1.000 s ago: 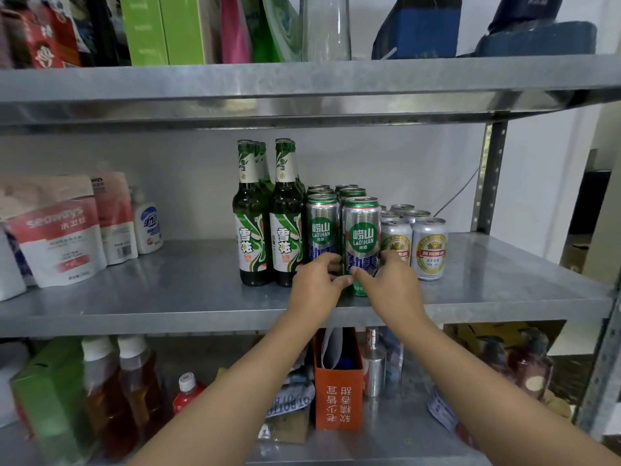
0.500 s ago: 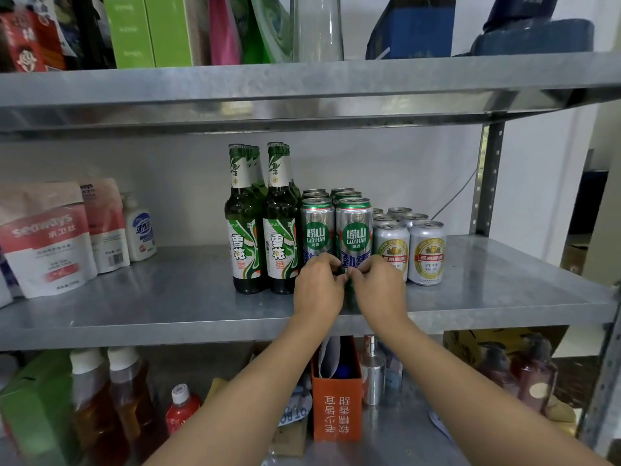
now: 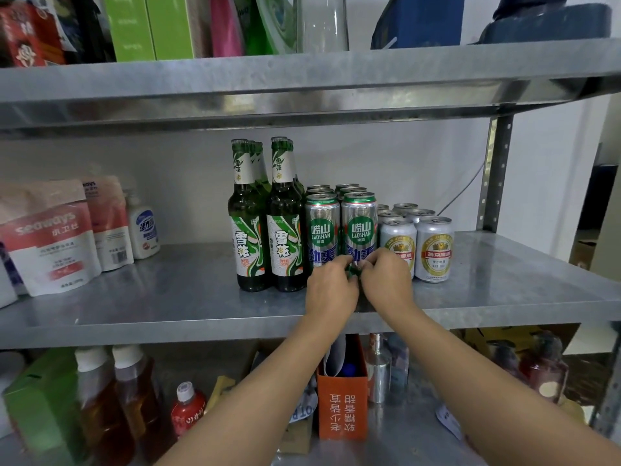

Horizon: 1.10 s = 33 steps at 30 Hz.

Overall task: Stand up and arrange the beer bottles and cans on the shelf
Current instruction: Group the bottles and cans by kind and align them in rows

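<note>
On the middle metal shelf [image 3: 168,297] stand green beer bottles [image 3: 247,230] in rows. Right of them are tall green-and-silver cans [image 3: 322,227], then short silver-and-gold cans [image 3: 433,247]; all are upright and packed close. My left hand [image 3: 331,287] and my right hand [image 3: 386,280] meet at the foot of the front right tall can [image 3: 359,223]. The fingertips of both pinch its green base. That can stands level with the tall can beside it. My hands hide the bottoms of both front tall cans.
Refill pouches [image 3: 50,237] and a small white bottle [image 3: 144,230] stand at the shelf's left. The upper shelf [image 3: 302,79] hangs low over the bottle caps. A steel post [image 3: 494,183] rises at the right rear. Below are an orange box [image 3: 342,408] and amber bottles [image 3: 100,398].
The front right tall can has slid back into line with its neighbour. Both hands went with it and drew closer together at its base.
</note>
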Motion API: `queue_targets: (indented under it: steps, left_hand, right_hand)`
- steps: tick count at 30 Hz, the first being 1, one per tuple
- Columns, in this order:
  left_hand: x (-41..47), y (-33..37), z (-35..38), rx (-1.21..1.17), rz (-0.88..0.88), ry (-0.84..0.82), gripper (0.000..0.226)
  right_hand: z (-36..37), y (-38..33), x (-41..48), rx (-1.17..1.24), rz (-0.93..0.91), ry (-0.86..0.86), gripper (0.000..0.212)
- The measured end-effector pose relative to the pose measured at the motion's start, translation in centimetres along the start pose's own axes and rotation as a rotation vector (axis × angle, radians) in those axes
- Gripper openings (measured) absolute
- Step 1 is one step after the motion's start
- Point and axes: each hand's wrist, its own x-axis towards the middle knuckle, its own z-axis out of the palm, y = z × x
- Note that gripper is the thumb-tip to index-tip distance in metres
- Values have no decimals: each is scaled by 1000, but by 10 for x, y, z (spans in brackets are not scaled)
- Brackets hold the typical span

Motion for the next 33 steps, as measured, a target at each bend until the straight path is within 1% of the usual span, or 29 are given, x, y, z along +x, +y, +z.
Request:
queue_targets:
  steps: [4,6,7,8,9,10,11,12,13,14,15,16,17,18,19,21,23,25,29,33]
  left_hand:
    - [-2,-2,-5,-40,14,-37,44]
    - [-4,-9,-17,-95,27,-25,41]
    - [-6,-15,-26,-135,38,18,38]
    - [-8,-23,-37,-178,50,96,34]
    - [-10,-32,-49,-217,56,204,31]
    - [-12,-43,-62,-244,51,323,31]
    - [-12,-54,-74,-252,29,429,36]
    - [-11,-66,-85,-241,-10,500,44]
    - [-6,-78,-94,-216,-69,521,54]
    - [-1,-89,-102,-195,-145,489,66]
    - [6,-99,-109,-206,-228,414,78]
    - [12,-107,-114,-258,-299,316,87]
    - [16,-112,-117,-342,-344,215,91]
    - [19,-116,-117,-443,-358,126,90]
    - [22,-120,-115,-528,-347,54,84]
    - [26,-126,-109,-569,-300,-43,68]
    - [29,-129,-105,-555,-277,-83,58]
    - [30,-131,-103,-557,-273,-83,57]
    - [30,-135,-102,-508,-263,-59,59]
    - [32,-134,-100,-443,-269,-54,68]
  right_hand:
    - [-3,1,1,13,2,-42,14]
    - [-6,-1,-2,51,-8,-25,14]
    - [-7,-3,-5,85,-21,-2,13]
    - [-8,-7,-8,130,-33,13,14]
    - [-7,-13,-11,205,-35,3,14]
    - [-4,-20,-14,319,-20,-44,15]
    - [1,-29,-16,459,13,-132,16]
    - [7,-40,-18,596,56,-249,16]
    - [14,-50,-20,705,91,-377,15]
    - [21,-59,-21,768,111,-495,13]
    - [28,-67,-22,801,122,-589,13]
    - [34,-72,-23,824,131,-659,15]
    - [39,-75,-24,845,144,-708,18]
    - [44,-76,-24,860,155,-737,19]
    - [47,-76,-24,869,162,-752,19]
    - [51,-72,-24,874,162,-760,19]
    - [55,-69,-23,881,158,-753,20]
    - [58,-67,-23,876,157,-736,19]
    - [63,-68,-24,870,173,-698,14]
    - [63,-67,-22,858,181,-673,17]
